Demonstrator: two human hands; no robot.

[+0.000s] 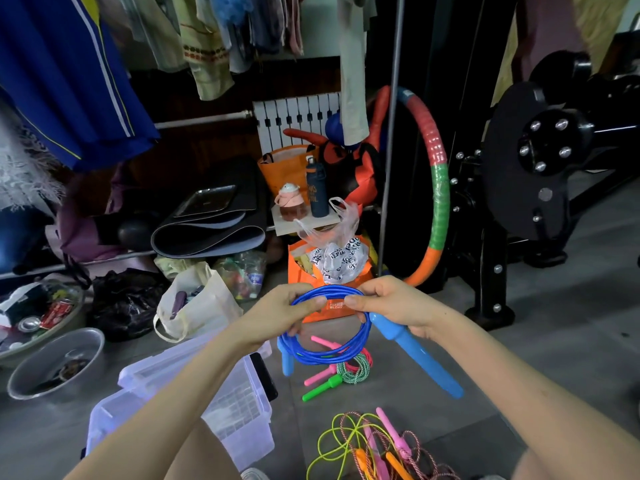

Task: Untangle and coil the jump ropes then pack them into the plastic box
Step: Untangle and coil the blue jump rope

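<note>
Left hand [284,314]: fingers pinch blue rope [325,355].
Right hand [393,306]: fingers grip blue rope.
Done: green rope [350,369] coiled on floor [526,362].
To do: tangled ropes [363,441], fill box [244,422].

Only semi-readable bit is "BLOKE", cut off, white on the orange bag [301,271] just behind the left hand [284,311] and right hand [391,303]. Print on the bottle [317,192] and plastic bag [341,261] farther back is too blurry.
</note>
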